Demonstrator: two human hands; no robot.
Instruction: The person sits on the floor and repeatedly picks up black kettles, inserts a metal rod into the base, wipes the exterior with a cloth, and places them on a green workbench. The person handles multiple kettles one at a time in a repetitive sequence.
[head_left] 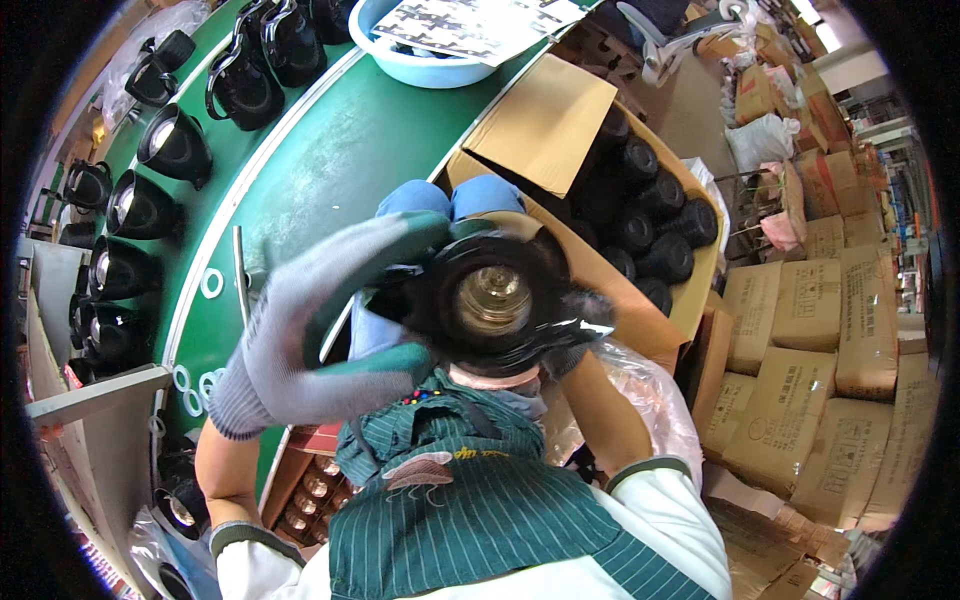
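Observation:
A black jug (pixel 540 305) is held up in front of my lap, its round opening facing me. Inside the opening shows a shiny, mirror-like liner (pixel 494 298). My left hand (pixel 290 335), in a grey glove with green fingertips, curves around the jug's left side, fingers above and thumb below. At the lower right my gloved right hand (pixel 568 358) supports the jug; most of its fingers are hidden behind the black body.
A green workbench (pixel 330 170) curves along the left, with several black jugs (pixel 175 145) and pale rings (pixel 212 283). A light-blue basin (pixel 425 68) stands at the far end. Right of my knees, an open carton (pixel 545 125) holds black cylindrical parts (pixel 665 255). Stacked cartons (pixel 790 390) line the right.

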